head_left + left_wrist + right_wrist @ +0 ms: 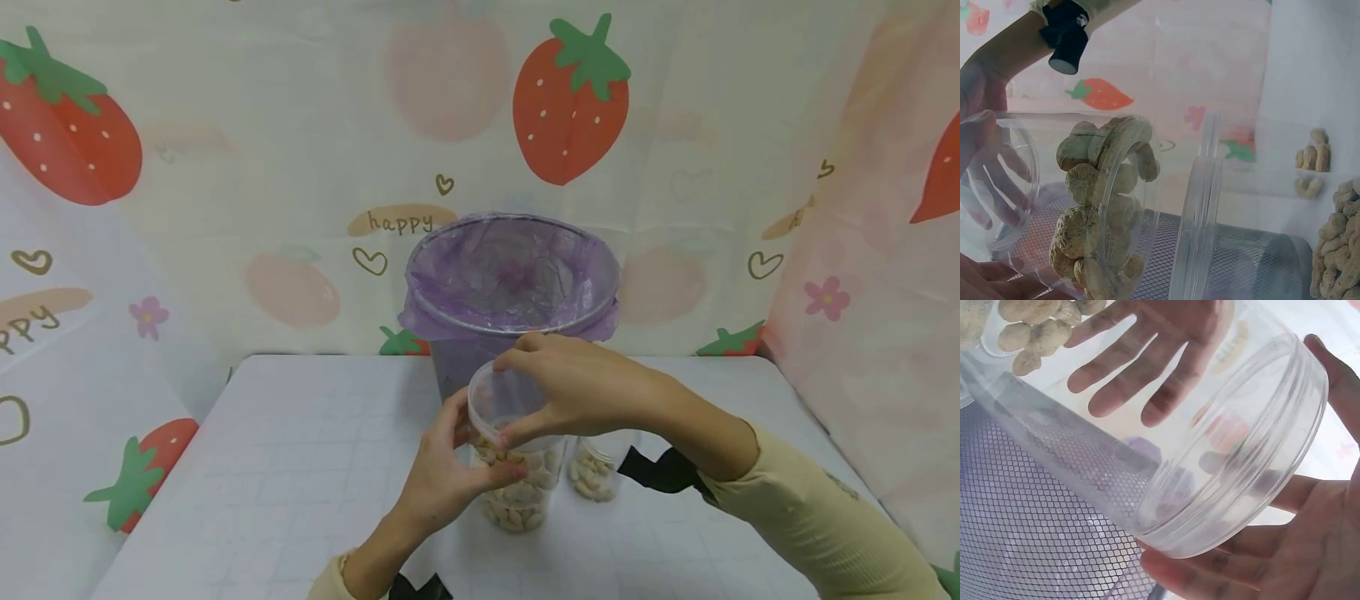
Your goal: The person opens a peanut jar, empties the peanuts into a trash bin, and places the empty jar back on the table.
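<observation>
Both hands are on a clear plastic jar [1054, 134] with several unshelled peanuts [1075, 231] gathered at its bottom. My left hand [450, 467] grips the body from the side, its fingers showing through the clear wall in the right wrist view. My right hand [577, 387] holds the clear lid [1300, 419] at the jar's top, thumb and fingers spread round its edge. Beneath the held jar stands another clear jar [517, 518] with peanuts in it; its rim [1194, 231] is close under the held jar's base.
To the right stands a smaller-looking clear jar [592, 479] with peanuts. Just behind the hands is a mesh bin [453, 362] lined with a purple bag [517, 275]. A white table [300, 467] lies below, and a strawberry-print cloth [300, 125] hangs behind it.
</observation>
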`<state>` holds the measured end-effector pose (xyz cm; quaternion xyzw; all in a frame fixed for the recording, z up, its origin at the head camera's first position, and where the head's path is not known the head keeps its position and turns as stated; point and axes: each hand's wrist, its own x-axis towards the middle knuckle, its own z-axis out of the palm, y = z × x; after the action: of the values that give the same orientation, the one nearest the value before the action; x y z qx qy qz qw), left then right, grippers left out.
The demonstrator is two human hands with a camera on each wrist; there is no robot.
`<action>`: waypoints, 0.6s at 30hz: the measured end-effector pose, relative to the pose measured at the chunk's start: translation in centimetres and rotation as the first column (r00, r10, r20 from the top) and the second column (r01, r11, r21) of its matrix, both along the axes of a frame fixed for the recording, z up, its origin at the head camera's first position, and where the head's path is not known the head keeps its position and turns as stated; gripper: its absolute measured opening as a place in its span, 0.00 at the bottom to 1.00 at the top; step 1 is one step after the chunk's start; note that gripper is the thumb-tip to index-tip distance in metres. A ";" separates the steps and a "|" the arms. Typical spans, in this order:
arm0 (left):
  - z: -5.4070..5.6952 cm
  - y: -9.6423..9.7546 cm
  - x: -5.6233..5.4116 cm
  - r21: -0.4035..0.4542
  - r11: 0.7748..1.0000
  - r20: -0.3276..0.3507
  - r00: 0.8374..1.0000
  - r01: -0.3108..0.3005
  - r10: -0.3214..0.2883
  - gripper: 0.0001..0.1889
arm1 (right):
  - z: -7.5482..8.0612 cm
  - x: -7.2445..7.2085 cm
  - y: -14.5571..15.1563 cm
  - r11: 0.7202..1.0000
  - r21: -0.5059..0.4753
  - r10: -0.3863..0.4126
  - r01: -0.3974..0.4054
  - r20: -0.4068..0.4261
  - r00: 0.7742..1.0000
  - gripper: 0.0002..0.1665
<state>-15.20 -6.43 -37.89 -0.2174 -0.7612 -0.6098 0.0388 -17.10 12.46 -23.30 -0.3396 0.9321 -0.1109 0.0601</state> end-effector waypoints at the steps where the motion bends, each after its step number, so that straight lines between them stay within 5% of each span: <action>1: 0.0 0.0 0.0 0.000 1.000 0.002 1.000 -0.002 0.002 0.47 | 0.0 0.0 0.0 1.000 0.005 0.000 0.000 0.007 1.000 0.46; 18: 0.0 0.6 0.5 -0.009 1.000 -0.002 1.000 -0.024 0.024 0.47 | 0.3 0.2 -0.7 0.996 0.090 -0.007 0.005 0.023 1.000 0.47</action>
<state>-14.70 -5.87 -37.87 -0.2092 -0.7663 -0.6058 0.0459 -16.92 11.72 -23.03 -0.3326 0.9363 -0.0730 0.0858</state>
